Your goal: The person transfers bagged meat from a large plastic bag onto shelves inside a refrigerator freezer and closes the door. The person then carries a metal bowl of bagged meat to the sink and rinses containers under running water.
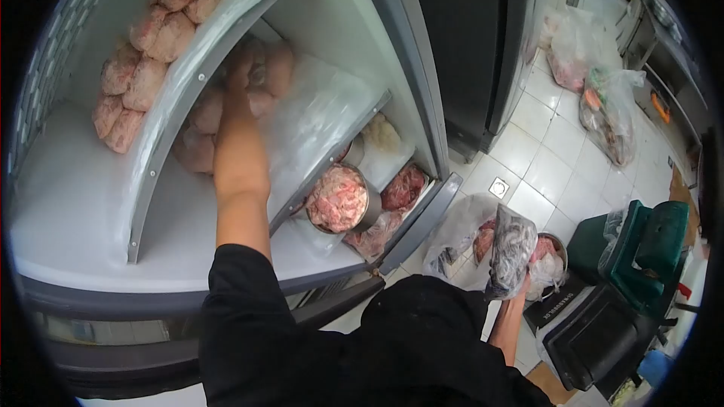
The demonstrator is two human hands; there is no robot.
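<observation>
An open upright refrigerator [411, 38] fills the left half of the view. To its right, a dark appliance [467, 38] stands on a white tiled floor [539, 169]. Further right of the refrigerator are a green bin [660, 245] and two clear plastic bags of food on the floor, a nearer one [611, 117] and a farther one [569, 53].

Inside the refrigerator, a stack of bagged pink meat [147, 60] lies on the upper level. One level down, more meat bags [202, 113] sit toward the back. Low in the refrigerator's right side stands a metal pot [369, 207] heaped with chopped meat [337, 196], beside a dark red meat pack [403, 187].

The person's left hand [240, 68] is deep in the refrigerator, among the meat bags; shadow hides its fingers, so whether they grip cannot be told. Outside the refrigerator, to its right, the right hand [522, 285] appears closed around the lower end of a plastic-wrapped bundle [511, 245], its fingers mostly hidden.

The step in hand seems to be sorting or placing meat bags inside the refrigerator. The next move likely calls for steady support of the bundle and care around the shelf edge [200, 79].
</observation>
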